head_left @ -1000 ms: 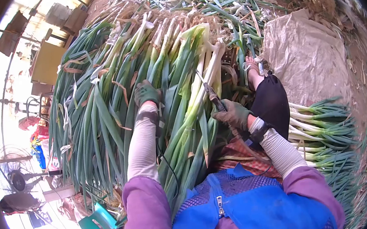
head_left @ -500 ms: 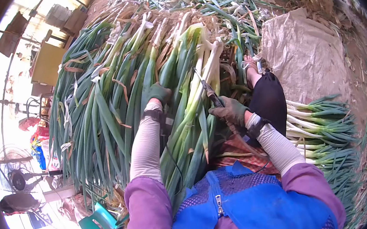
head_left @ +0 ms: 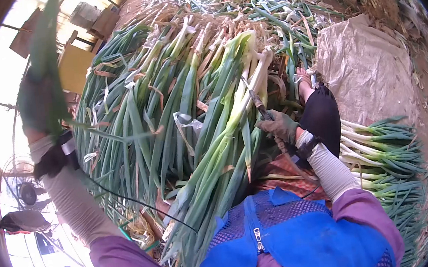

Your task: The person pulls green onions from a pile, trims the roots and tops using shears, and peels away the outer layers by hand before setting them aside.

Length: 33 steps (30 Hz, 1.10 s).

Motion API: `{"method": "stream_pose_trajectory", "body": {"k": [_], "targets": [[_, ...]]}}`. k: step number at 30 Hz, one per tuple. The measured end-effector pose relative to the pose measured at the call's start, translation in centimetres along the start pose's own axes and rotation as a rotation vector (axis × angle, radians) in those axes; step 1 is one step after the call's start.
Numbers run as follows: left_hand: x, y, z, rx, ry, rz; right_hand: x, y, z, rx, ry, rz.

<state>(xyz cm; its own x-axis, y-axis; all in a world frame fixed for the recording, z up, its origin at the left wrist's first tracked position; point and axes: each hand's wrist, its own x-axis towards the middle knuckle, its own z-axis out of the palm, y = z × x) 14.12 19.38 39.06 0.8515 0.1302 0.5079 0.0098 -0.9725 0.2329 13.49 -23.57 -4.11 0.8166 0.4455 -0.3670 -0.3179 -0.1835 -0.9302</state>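
My left hand (head_left: 38, 102), in a dark glove and blurred by motion, is raised at the far left. Its fingers are closed on long green onion leaves (head_left: 50, 41) that stick up past it and partly hide it. My gloved right hand (head_left: 278, 126) grips an air blow gun (head_left: 259, 105) with a thin nozzle, which points up and left beside the white stalks. A hose (head_left: 295, 164) runs down from its handle. Just left of this hand, big green onions (head_left: 228, 116) lie in a thick heap, roots toward the top and leaves toward me.
Trimmed green onions (head_left: 376, 142) are stacked at my right, with a beige woven sack (head_left: 363, 65) above them. My bare foot (head_left: 304, 79) rests beside the heap. Loose leaf scraps (head_left: 284, 6) cover the ground at the back. A fan (head_left: 27, 192) stands at the left.
My left hand has swung from the middle of the heap out to the far left and up, carrying leaves. My right hand keeps its hold on the air blow gun, almost still.
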Motion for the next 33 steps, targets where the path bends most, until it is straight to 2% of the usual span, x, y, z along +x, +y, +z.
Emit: {"method": "stream_pose_trajectory", "body": {"k": [2,3,5,7,8,9,10,11,12,13,14,15,17,18,20,22,23,26,28,30,33], "targets": [[-1.5,1.5,-4.1,-0.282,-0.010,-0.077,0.0,0.1,0.3,0.013,-0.041,0.009],[-1.6,0.6,-5.4,-0.333,-0.164,-0.105,0.0,0.2,0.6,0.048,-0.050,0.023],[-4.6,1.2,-3.0,-0.451,-0.343,-0.143,-0.1,0.2,1.0,0.061,-0.091,0.025],[-9.2,8.9,1.0,0.283,-0.405,0.008,-0.4,0.0,1.2,0.061,-0.110,0.018],[-9.8,0.5,5.0,-0.437,-0.603,0.065,-0.7,-0.4,1.3,0.056,-0.109,0.012],[-11.8,0.8,9.1,-0.630,-0.821,-0.311,-1.1,-0.6,1.3,0.053,-0.102,0.005],[-15.2,-3.8,15.4,-0.518,-0.807,-0.456,-1.2,-0.4,1.3,0.068,-0.088,-0.002],[-17.3,-0.8,18.0,-0.591,-0.865,-0.573,-1.3,0.1,1.4,0.084,-0.072,-0.003],[-18.0,4.8,18.1,-0.248,-0.941,-0.496,-1.6,0.5,1.5,0.098,-0.057,-0.001],[-20.2,3.3,22.0,-0.475,-1.129,-0.603,-2.3,0.4,1.5,0.059,-0.044,0.055],[-21.8,3.4,24.5,-0.371,-1.157,-0.446,-3.6,-0.3,1.6,-0.001,-0.058,0.034],[-22.8,1.7,27.5,-0.321,-1.137,-0.194,-5.4,-1.3,2.0,-0.059,-0.076,0.013],[-22.2,2.6,28.7,-0.440,-1.097,-0.197,-7.8,-1.4,3.6,-0.141,-0.112,-0.026],[-21.0,4.9,27.7,-0.605,-1.071,-0.451,-8.8,-3.1,3.8,-0.311,-0.127,-0.001],[-20.2,4.9,29.2,-0.740,-0.987,-0.555,-8.4,-2.4,4.4,-0.190,-0.083,0.008],[-19.8,4.4,30.9,-0.791,-0.945,-0.674,-7.8,-3.2,4.1,-0.229,-0.022,0.032],[-20.2,3.7,31.7,-0.942,-1.007,-0.679,-7.5,-3.7,4.0,-0.247,0.010,0.045],[-20.4,4.4,31.1,-0.857,-1.023,-0.602,-8.2,-5.8,4.3,-0.387,-0.059,0.035],[-21.1,3.7,30.8,-0.883,-0.991,-0.370,-7.0,-5.7,4.5,-0.369,-0.036,0.040],[-21.4,3.7,30.6,-0.959,-1.051,-0.757,-4.3,-4.6,4.5,-0.352,0.011,0.009],[-22.1,4.3,29.5,-0.958,-1.087,-0.726,-0.7,-4.9,4.0,-0.338,0.039,0.025]]}}
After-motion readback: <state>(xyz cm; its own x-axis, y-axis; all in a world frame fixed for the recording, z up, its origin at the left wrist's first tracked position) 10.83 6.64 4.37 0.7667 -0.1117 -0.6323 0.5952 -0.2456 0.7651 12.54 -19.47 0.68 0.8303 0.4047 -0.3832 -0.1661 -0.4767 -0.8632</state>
